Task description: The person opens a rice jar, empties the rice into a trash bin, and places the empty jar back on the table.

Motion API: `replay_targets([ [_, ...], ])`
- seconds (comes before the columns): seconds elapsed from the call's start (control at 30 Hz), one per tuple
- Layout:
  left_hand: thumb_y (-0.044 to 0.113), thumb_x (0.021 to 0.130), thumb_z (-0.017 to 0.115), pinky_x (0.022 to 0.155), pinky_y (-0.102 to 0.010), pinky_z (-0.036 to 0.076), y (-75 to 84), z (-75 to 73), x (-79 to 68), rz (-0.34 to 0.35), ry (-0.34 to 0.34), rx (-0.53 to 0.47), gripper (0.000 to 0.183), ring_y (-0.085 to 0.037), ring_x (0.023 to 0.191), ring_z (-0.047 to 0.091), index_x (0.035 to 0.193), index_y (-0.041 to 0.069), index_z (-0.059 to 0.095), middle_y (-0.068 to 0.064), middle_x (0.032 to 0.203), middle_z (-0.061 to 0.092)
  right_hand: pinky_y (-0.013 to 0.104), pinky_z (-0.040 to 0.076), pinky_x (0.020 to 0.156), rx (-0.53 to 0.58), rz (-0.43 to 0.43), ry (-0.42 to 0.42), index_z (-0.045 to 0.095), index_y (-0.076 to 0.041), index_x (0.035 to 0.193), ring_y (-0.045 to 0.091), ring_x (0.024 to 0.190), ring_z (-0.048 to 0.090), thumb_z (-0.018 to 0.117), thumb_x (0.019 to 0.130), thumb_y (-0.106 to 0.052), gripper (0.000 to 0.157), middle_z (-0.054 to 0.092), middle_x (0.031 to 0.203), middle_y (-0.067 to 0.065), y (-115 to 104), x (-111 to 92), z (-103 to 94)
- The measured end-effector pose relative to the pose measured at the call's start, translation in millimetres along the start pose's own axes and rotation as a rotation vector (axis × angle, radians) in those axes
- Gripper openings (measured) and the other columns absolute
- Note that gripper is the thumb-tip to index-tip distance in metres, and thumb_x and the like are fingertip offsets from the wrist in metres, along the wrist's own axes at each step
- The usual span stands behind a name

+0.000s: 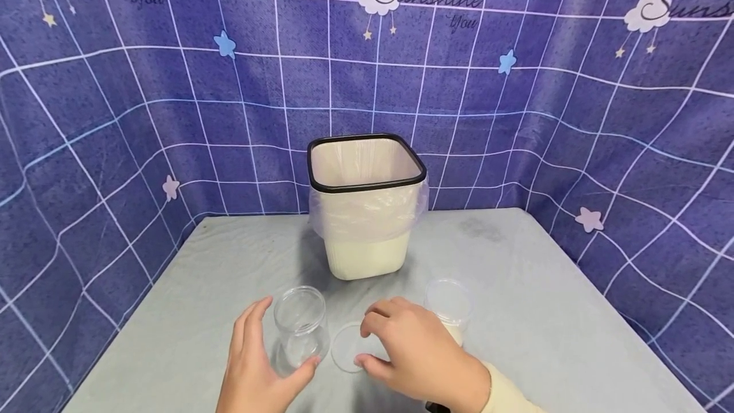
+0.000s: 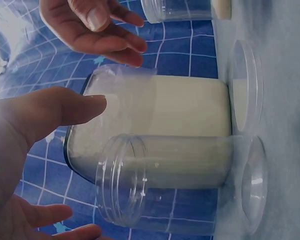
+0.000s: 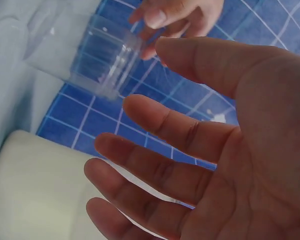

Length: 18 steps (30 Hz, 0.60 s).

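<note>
A clear plastic jar (image 1: 300, 326) without a lid stands upright on the table. My left hand (image 1: 258, 355) is spread around its near left side, and the left wrist view shows thumb and fingers apart from the jar (image 2: 180, 210). A clear round lid (image 1: 343, 350) lies flat to the right of the jar. My right hand (image 1: 421, 352) hovers over that lid's right side, fingers bent loosely; its palm holds nothing in the right wrist view. Behind the right hand stands another clear jar (image 1: 449, 301) with something pale at its bottom, partly hidden by the hand.
A cream trash bin (image 1: 367, 257) with a black rim and a clear bag liner stands behind the jars, mid-table. The grey table (image 1: 229, 260) is bordered by a blue-purple checked curtain (image 1: 258, 126) at the back and both sides.
</note>
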<state>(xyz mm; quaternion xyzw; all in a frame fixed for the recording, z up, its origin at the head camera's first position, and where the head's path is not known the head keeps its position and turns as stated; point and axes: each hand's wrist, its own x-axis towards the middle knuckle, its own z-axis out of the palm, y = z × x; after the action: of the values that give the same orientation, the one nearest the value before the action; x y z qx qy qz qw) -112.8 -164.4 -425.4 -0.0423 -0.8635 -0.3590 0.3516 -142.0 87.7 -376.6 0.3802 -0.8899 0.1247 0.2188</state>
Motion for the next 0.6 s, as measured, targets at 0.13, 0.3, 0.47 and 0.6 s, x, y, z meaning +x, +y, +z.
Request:
replay_targets([
  [0.13,0.025,0.048,0.099,0.108,-0.004,0.019,0.4,2.5,-0.1,0.101,0.027,-0.036,0.115,-0.033,0.128,0.050,0.148,0.002,0.048,-0.016,0.142,0.053,0.032,0.057,0.078,0.026,0.036,0.050,0.069,-0.023,0.097,0.008,0.100,0.065,0.083,0.083,-0.044,0.029,0.069,0.110,-0.012,3.5,-2.7,-3.2],
  [0.3,0.025,0.049,0.099,0.108,-0.008,0.019,6.4,3.4,0.0,0.150,0.019,-0.063,0.114,-0.032,0.128,0.049,0.150,0.006,0.048,-0.013,0.147,0.052,0.034,0.057,0.081,0.029,0.075,0.088,0.069,-0.025,0.096,0.008,0.107,0.065,0.084,0.082,-0.044,0.027,0.070,0.116,-0.011,11.5,-8.2,-7.9],
  [0.47,0.025,0.051,0.098,0.113,-0.010,0.020,14.7,4.8,0.0,0.192,-0.020,-0.089,0.111,-0.030,0.135,0.046,0.149,0.005,0.049,-0.011,0.153,0.048,0.034,0.056,0.085,-0.008,0.093,0.139,0.068,-0.024,0.094,0.011,0.106,0.065,0.084,0.081,-0.041,0.026,0.070,0.115,-0.010,20.4,-14.1,-12.1],
  [0.6,0.026,0.052,0.096,0.110,-0.041,0.033,22.5,9.1,-0.3,0.211,-0.044,-0.096,0.107,-0.028,0.139,0.046,0.147,0.007,0.051,-0.012,0.154,0.049,0.035,0.056,0.087,-0.042,0.109,0.175,0.069,-0.022,0.095,0.013,0.103,0.065,0.084,0.082,-0.039,0.026,0.070,0.113,-0.009,29.3,-16.7,-15.1],
])
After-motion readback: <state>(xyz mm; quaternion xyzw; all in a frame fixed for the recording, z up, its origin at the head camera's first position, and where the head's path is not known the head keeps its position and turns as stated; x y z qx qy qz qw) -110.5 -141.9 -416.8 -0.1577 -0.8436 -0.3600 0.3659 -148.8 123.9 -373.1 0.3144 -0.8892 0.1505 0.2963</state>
